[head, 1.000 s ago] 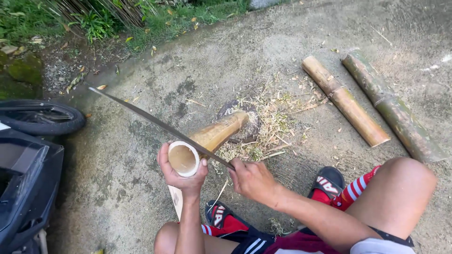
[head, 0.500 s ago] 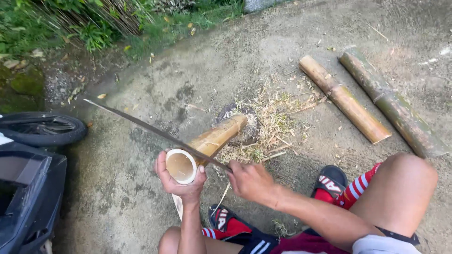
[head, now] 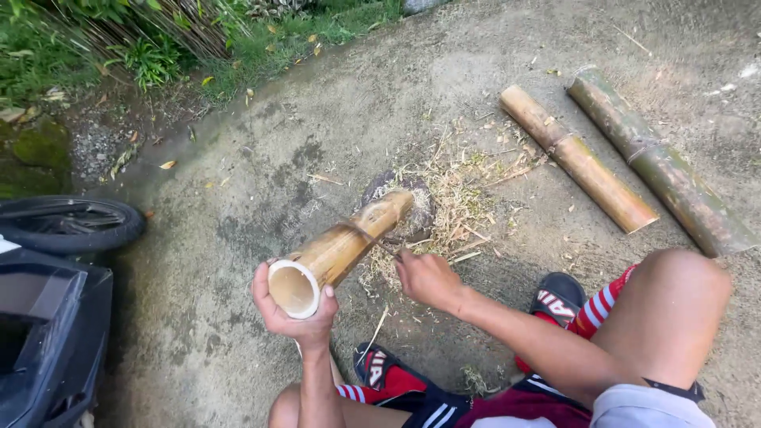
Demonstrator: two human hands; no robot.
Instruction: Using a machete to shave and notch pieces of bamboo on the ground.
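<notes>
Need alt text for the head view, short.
A seated person's left hand holds a bamboo tube by its open end while the right hand presses a blade across it. Two bamboo poles lie on the concrete.

Your left hand (head: 297,313) is raised palm-up, fingers curled in a grip. Your right hand (head: 428,279) is fisted, forearm extended across your knees.

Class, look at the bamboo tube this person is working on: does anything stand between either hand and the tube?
Nothing visible does. The left hand already grips the bamboo tube at its open near end. The right hand sits beside the tube, with a thin blade reaching from it across the tube. The tube's far end rests on a stone.
</notes>
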